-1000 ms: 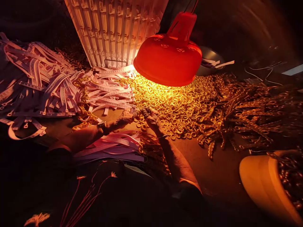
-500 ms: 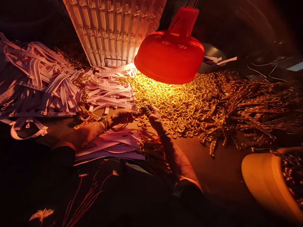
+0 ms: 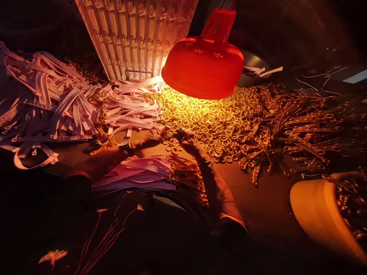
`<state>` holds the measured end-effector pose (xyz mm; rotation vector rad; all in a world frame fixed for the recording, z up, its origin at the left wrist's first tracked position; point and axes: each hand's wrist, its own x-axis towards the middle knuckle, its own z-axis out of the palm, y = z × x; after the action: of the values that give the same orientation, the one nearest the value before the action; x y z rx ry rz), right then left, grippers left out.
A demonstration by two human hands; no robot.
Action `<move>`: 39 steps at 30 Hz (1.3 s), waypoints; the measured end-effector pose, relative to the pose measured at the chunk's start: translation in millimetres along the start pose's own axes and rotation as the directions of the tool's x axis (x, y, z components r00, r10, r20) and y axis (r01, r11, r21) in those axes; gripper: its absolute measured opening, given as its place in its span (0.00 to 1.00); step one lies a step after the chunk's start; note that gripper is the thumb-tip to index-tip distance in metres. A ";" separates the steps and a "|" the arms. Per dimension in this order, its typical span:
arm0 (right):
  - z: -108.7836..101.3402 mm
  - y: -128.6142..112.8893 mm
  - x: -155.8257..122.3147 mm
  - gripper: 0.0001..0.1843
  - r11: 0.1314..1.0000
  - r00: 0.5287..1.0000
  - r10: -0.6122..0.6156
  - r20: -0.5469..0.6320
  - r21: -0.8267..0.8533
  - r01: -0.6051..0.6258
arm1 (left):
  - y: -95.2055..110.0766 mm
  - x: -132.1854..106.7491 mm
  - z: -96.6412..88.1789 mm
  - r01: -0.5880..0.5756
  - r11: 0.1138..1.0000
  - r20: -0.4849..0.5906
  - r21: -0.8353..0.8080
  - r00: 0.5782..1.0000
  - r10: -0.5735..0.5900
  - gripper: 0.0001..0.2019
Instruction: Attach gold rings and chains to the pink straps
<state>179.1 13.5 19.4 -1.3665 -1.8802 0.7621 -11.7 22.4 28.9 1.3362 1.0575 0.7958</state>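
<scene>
A dark room closes round the bench (image 3: pixel 255 198), lit chiefly from one low point near its middle. At the left lies a loose heap of pale zip strips (image 3: pixel 71 101), a gold chain (image 3: pixel 101 116) trailing over its right part. Beyond stands a ribbed panel (image 3: pixel 134 34), perhaps turning light back onto the bench. The left hand (image 3: pixel 155 135) reaches in with fingers bent; a flatter bundle of pink strips (image 3: pixel 143 173) lies nearer the person, presumably for easy reach. The right hand (image 3: pixel 187 139) has its fingers curled too. The fingertips of both meet or nearly meet, likely there because the light is strong; whether they pinch something small cannot be told. Just beyond and rightward spread the gold rings (image 3: pixel 218 135) beneath a red lamp (image 3: pixel 200 68), hung low, it seems, to show small pieces. A metal bowl (image 3: pixel 254 60) sits behind it. Farther right, gold chains (image 3: pixel 309 131) fan out, and a yellow tub (image 3: pixel 311 202) at near right holds dark links (image 3: pixel 355 210).
</scene>
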 end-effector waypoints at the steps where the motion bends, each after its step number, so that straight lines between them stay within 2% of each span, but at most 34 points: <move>1: -3.1 1.6 -0.3 0.16 0.997 0.999 -0.029 0.017 -0.066 0.030 | 3.6 1.4 1.7 -0.078 0.996 0.006 0.050 0.997 0.078 0.15; 3: -9.2 6.5 -1.2 0.14 0.982 0.997 -0.061 0.051 -0.176 0.069 | 11.2 3.9 3.2 -0.205 0.973 0.049 0.108 0.978 0.201 0.18; 5: -14.5 12.5 -2.2 0.14 0.975 0.998 -0.039 0.045 -0.216 0.048 | 18.3 6.0 2.4 -0.216 0.972 0.049 0.093 0.976 0.212 0.19; 9: -21.3 18.7 -1.4 0.18 0.997 0.995 0.080 -0.055 0.000 -0.080 | 19.4 11.1 0.0 -0.075 0.996 0.075 0.038 0.995 0.072 0.13; 12: -20.3 13.7 1.5 0.21 0.985 0.992 0.109 -0.072 0.143 -0.098 | 8.9 14.0 2.9 0.002 0.998 0.117 -0.056 0.993 0.005 0.08; 14: -16.9 9.0 2.8 0.23 0.975 0.991 0.116 -0.064 0.196 -0.102 | 3.3 13.9 7.1 0.072 0.995 0.099 -0.075 0.993 -0.065 0.07; 18: -7.9 8.2 3.6 0.23 0.971 0.990 0.126 -0.058 0.211 -0.111 | 4.7 9.6 17.0 0.188 0.975 0.069 -0.116 0.981 -0.181 0.06; 21: -3.8 12.0 3.7 0.23 0.980 0.994 0.103 -0.041 0.175 -0.095 | 5.5 7.8 22.3 0.218 0.967 0.031 -0.135 0.976 -0.215 0.07; 26: -2.4 3.2 1.0 0.22 0.985 0.996 0.090 -0.024 0.150 -0.085 | -12.7 10.4 27.4 0.138 0.976 0.015 -0.170 0.990 -0.137 0.06; 30: 1.7 -3.5 -2.1 0.21 0.992 0.997 0.069 -0.043 0.111 -0.064 | -25.6 9.4 28.4 0.111 0.970 -0.027 -0.214 0.992 -0.119 0.04; 34: 7.1 -1.5 -3.0 0.23 0.998 0.995 0.029 -0.098 0.049 -0.025 | -20.4 4.5 25.8 0.079 0.985 -0.056 -0.151 0.994 -0.089 0.05; 36: 7.8 -2.0 -3.7 0.24 0.995 0.995 0.048 -0.090 0.089 -0.040 | -14.0 2.3 24.3 0.081 0.994 -0.039 -0.078 0.996 -0.084 0.10; 39: 6.8 -6.4 -6.0 0.25 0.980 0.995 0.099 -0.030 0.179 -0.092 | -7.3 1.7 21.7 0.017 1.000 -0.011 0.014 1.000 -0.017 0.12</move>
<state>171.4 5.6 19.2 -1.3558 -1.6831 0.9217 8.2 15.2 19.9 1.3346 1.0829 0.7852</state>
